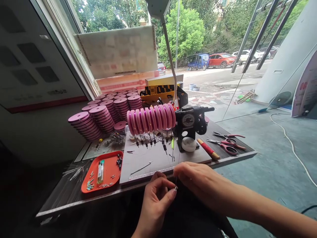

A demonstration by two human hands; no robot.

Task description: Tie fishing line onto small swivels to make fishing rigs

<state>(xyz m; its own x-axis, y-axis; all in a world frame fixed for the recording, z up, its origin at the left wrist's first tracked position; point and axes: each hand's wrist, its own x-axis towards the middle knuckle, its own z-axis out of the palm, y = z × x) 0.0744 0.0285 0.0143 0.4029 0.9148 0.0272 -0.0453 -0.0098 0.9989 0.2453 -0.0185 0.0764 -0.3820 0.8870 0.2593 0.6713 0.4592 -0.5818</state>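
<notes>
My left hand (157,200) is closed in a pinch, thumb against forefinger, on a small shiny metal piece (175,188) too tiny to name. My right hand (198,180) is beside and slightly above it, fingers pressed together around a thin line that runs down to the left fingertips. Both hands are in front of the table's near edge. Beyond them, a row of pink spools (151,118) sits on a black winding device with a round dial (188,120). Small black pieces (146,144) dangle on lines below the spools.
An orange tray (112,186) holds a clear tube and small parts. Stacked pink spools (84,125) stand at the back left. Scissors (229,149), pliers (230,135) and a red-and-wood stick (208,149) lie on the right. A lamp arm (170,59) rises behind.
</notes>
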